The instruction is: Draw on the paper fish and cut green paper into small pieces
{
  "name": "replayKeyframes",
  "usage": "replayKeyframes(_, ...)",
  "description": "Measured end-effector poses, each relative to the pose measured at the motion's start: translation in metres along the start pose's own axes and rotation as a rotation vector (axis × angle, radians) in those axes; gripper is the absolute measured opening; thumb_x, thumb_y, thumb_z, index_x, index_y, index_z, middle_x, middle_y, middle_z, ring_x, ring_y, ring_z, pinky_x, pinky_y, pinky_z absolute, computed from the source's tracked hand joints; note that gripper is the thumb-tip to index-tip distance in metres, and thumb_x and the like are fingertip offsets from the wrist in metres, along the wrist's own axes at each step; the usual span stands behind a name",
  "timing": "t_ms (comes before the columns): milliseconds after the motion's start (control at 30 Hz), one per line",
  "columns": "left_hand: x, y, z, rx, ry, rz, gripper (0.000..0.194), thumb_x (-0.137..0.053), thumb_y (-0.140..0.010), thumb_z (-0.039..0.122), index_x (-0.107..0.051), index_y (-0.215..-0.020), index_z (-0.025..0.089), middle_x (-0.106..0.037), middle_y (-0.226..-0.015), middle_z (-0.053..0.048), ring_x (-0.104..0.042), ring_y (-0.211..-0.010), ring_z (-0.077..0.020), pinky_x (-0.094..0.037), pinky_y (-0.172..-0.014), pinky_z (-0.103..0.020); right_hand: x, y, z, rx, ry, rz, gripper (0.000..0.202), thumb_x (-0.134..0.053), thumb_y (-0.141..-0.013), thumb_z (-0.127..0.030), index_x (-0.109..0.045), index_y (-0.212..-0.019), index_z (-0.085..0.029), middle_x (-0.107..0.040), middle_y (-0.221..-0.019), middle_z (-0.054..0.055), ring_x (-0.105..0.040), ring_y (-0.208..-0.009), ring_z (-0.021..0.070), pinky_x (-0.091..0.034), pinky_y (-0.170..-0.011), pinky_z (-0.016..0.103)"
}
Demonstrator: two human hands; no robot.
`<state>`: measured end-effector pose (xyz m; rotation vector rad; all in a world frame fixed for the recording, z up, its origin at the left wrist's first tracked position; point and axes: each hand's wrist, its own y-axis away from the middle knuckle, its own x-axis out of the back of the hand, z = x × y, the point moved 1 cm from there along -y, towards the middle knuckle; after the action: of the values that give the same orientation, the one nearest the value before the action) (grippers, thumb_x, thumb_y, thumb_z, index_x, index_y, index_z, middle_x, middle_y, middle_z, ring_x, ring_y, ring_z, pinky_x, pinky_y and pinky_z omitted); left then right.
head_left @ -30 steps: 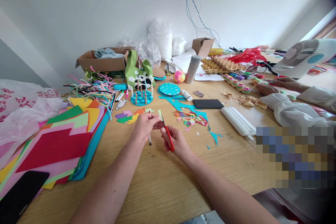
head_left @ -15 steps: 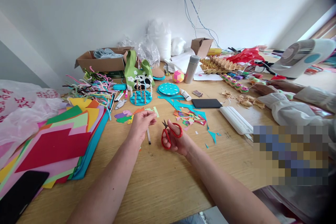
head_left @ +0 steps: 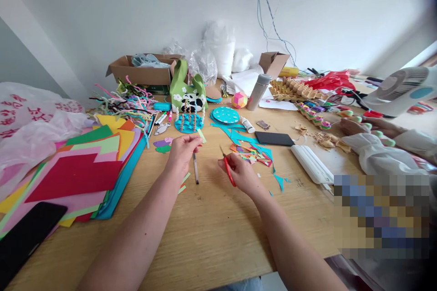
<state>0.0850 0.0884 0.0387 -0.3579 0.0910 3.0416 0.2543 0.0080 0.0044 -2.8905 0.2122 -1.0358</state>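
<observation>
My left hand (head_left: 185, 149) pinches a narrow light green paper strip (head_left: 201, 135) between thumb and fingertips, just above the table. To its right, my right hand (head_left: 241, 169) grips red-handled scissors (head_left: 229, 172), turned edge-on, their blades pointing up and away; whether the blades are apart I cannot tell. The scissors do not touch the strip. Between the hands lies a pen (head_left: 195, 169). Small green paper strips (head_left: 182, 188) lie beside my left wrist, partly hidden. Colored paper fish shapes (head_left: 163, 144) rest behind the left hand.
Stacked colored sheets (head_left: 73, 175) and a black phone (head_left: 32, 238) are at left. Paper scraps (head_left: 254, 153), a glue bottle (head_left: 247, 124), a black slab (head_left: 274, 138) and a white device (head_left: 312, 163) lie beyond my right hand. Another person's sleeves (head_left: 370, 152) are at right.
My right hand has rotated, turning the scissors from broadside with spread handles to edge-on. My left hand has drawn slightly away to the left with the strip. The view has shifted left.
</observation>
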Motion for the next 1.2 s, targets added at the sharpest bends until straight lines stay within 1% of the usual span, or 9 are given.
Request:
replayKeyframes(167,0.000,-0.002,0.001,0.014,0.036,0.026,0.019,-0.078,-0.053,0.028,-0.070,-0.064,0.014,-0.065,-0.060,-0.002,-0.051,-0.053,-0.0088,-0.040,-0.056,-0.023,-0.001,0.001,0.002,0.132,0.323,-0.066,0.023,-0.051,-0.088,-0.038,-0.050,-0.073,-0.021,-0.060,-0.065,0.002,-0.053,-0.058,0.0156,-0.031,-0.054,0.025)
replayKeyframes(333,0.008,-0.006,0.011,0.010,0.120,0.083,0.019,-0.076,-0.051,0.025,-0.067,-0.063,0.014,-0.061,-0.055,0.001,-0.048,-0.047,-0.0069,-0.041,-0.053,-0.022,0.003,0.004,-0.002,0.031,0.418,0.159,0.029,-0.051,-0.087,-0.043,-0.048,-0.069,-0.021,-0.061,-0.063,0.004,-0.054,-0.055,0.0168,-0.028,-0.052,0.026)
replayKeyframes(500,0.018,-0.007,0.025,-0.001,0.191,0.140,0.020,-0.077,-0.049,0.024,-0.064,-0.061,0.014,-0.062,-0.056,0.002,-0.049,-0.047,-0.0054,-0.040,-0.053,-0.020,-0.041,0.008,-0.023,0.152,0.373,0.035,0.009,-0.050,-0.087,-0.027,-0.053,-0.084,-0.019,-0.067,-0.075,0.005,-0.062,-0.068,0.0180,-0.035,-0.060,0.025)
replayKeyframes(600,0.020,-0.006,0.030,0.007,0.215,0.140,0.021,-0.077,-0.047,0.023,-0.061,-0.057,0.014,-0.063,-0.055,0.001,-0.050,-0.047,-0.0061,-0.042,-0.055,-0.021,-0.066,0.006,-0.040,0.191,0.496,-0.033,0.013,-0.047,-0.089,-0.028,-0.054,-0.087,-0.017,-0.069,-0.077,0.008,-0.065,-0.072,0.0214,-0.036,-0.064,0.028)
replayKeyframes(700,0.022,-0.006,0.032,0.009,0.223,0.135,0.022,-0.077,-0.047,0.023,-0.059,-0.056,0.015,-0.064,-0.055,0.000,-0.050,-0.047,-0.0064,-0.043,-0.055,-0.021,-0.075,0.001,-0.050,0.143,0.587,-0.101,0.017,-0.045,-0.090,-0.029,-0.055,-0.091,-0.015,-0.071,-0.080,0.011,-0.067,-0.073,0.0241,-0.036,-0.063,0.030)
replayKeyframes(867,0.031,-0.007,0.035,0.013,0.232,0.147,0.021,-0.076,-0.047,0.023,-0.058,-0.055,0.015,-0.063,-0.054,0.000,-0.049,-0.046,-0.0066,-0.042,-0.053,-0.021,-0.067,0.002,-0.045,0.035,0.569,-0.119,0.013,-0.046,-0.091,-0.026,-0.054,-0.091,-0.016,-0.071,-0.078,0.009,-0.067,-0.069,0.0219,-0.031,-0.056,0.028)
replayKeyframes(1000,0.037,-0.009,0.038,0.016,0.251,0.173,0.021,-0.075,-0.046,0.023,-0.058,-0.056,0.015,-0.062,-0.053,0.001,-0.048,-0.046,-0.0066,-0.041,-0.051,-0.021,-0.045,-0.002,-0.027,-0.029,0.506,0.017,0.010,-0.050,-0.089,-0.027,-0.052,-0.091,-0.018,-0.070,-0.077,0.007,-0.066,-0.068,0.0202,-0.029,-0.055,0.026)
replayKeyframes(1067,0.037,-0.009,0.040,0.014,0.262,0.177,0.021,-0.075,-0.047,0.022,-0.057,-0.056,0.016,-0.061,-0.053,0.002,-0.048,-0.046,-0.0065,-0.041,-0.051,-0.021,-0.032,-0.015,-0.016,-0.103,0.524,0.116,0.009,-0.051,-0.089,-0.027,-0.052,-0.089,-0.019,-0.070,-0.081,0.009,-0.066,-0.072,0.0217,-0.029,-0.055,0.026)
replayKeyframes(1200,0.031,-0.007,0.042,0.005,0.280,0.150,0.023,-0.076,-0.047,0.022,-0.055,-0.055,0.016,-0.059,-0.052,0.004,-0.048,-0.046,-0.0065,-0.042,-0.052,-0.021,-0.014,-0.050,0.003,-0.190,0.477,0.154,0.008,-0.052,-0.087,-0.025,-0.051,-0.086,-0.017,-0.069,-0.086,0.016,-0.065,-0.076,0.0260,-0.031,-0.056,0.029)
